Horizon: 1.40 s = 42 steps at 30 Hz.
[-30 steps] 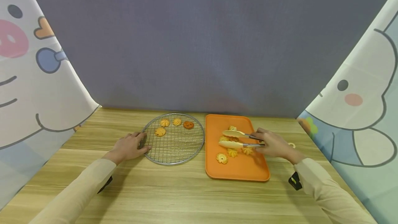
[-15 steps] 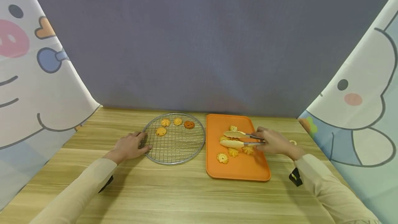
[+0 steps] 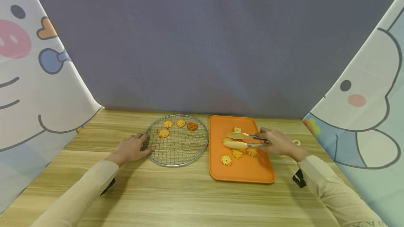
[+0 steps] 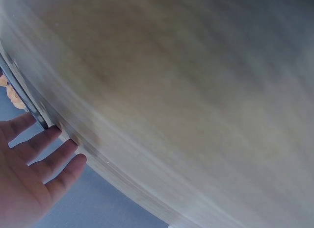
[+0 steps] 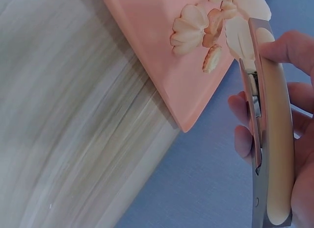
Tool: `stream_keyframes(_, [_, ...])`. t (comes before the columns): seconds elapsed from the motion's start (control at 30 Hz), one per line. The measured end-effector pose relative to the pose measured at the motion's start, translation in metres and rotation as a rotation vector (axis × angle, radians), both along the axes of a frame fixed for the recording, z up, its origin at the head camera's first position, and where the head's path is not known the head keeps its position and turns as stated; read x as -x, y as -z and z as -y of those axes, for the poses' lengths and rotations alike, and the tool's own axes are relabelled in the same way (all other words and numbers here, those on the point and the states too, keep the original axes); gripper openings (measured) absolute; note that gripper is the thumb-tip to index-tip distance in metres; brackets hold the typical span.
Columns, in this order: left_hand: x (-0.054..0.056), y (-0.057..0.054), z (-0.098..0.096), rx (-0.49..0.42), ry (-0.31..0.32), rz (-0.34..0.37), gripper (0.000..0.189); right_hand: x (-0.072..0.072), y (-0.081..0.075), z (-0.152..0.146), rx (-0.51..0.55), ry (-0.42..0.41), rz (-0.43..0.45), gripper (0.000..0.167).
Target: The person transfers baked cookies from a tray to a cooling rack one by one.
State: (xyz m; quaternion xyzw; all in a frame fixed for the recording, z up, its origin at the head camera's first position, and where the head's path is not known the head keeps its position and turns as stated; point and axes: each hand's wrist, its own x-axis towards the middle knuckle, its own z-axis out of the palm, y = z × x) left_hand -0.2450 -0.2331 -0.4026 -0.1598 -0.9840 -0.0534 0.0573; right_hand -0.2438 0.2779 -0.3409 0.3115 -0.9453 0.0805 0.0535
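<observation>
My right hand grips a pair of tongs with cream tips and metal arms, held low over the orange tray. In the right wrist view, the thumb presses the cream handle from one side and fingers curl round the other. The tips lie among several cookies; a piped cookie shows close by. What sits between the tips is mostly hidden. My left hand rests at the left rim of the round wire rack. Its fingers are spread and nearly straight, touching the rim.
On the rack's far side are a pretzel-shaped cookie, two piped cookies, one a swirl, and a flat speckled cookie. A ring cookie lies near the tray's left side. The wooden table meets a grey backdrop.
The tips of the tongs have come slightly closer together over the cookies. My left hand stays at the rack's rim.
</observation>
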Motion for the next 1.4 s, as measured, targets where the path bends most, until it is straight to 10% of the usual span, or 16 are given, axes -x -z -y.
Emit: stream_keyframes(1.4, [0.001, 0.001, 0.000, 0.009, -0.006, -0.004, 0.062, 0.011, 0.008, 0.003, -0.005, 0.010, -0.001, 0.040])
